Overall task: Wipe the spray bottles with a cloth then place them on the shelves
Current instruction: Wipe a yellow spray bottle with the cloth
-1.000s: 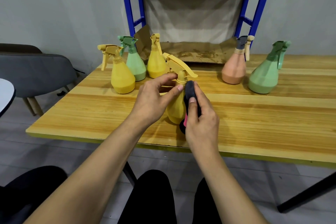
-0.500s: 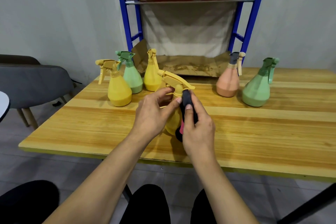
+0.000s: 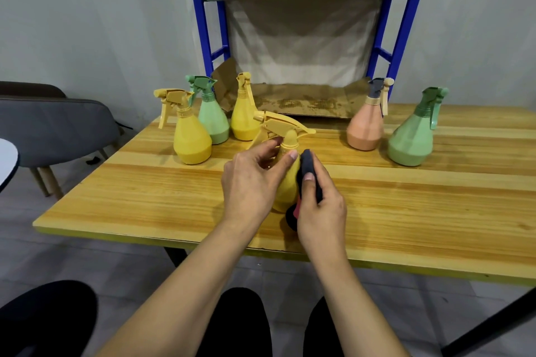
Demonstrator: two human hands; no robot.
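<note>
A yellow spray bottle (image 3: 285,180) stands on the wooden table (image 3: 406,206) near its front edge. My left hand (image 3: 249,182) grips its neck and body from the left, thumb and fingers curled round it. My right hand (image 3: 320,209) holds a dark cloth (image 3: 309,171) with a pink part and presses it against the bottle's right side. Behind stand a yellow bottle (image 3: 190,136), a light green bottle (image 3: 211,116) and a second yellow bottle (image 3: 245,113) on the left. At the right are a peach bottle (image 3: 365,124) and a green bottle (image 3: 412,136).
A blue metal shelf rack (image 3: 404,38) rises behind the table, its shelves lined with cardboard (image 3: 304,101). A grey chair (image 3: 52,130) stands at the left, and a white table edge (image 3: 7,159) shows at the far left. My knees are below the table's front edge.
The view has tilted upward, showing more of the rack. My right hand with the cloth has slid a little lower along the bottle's side. My left hand still grips the bottle.
</note>
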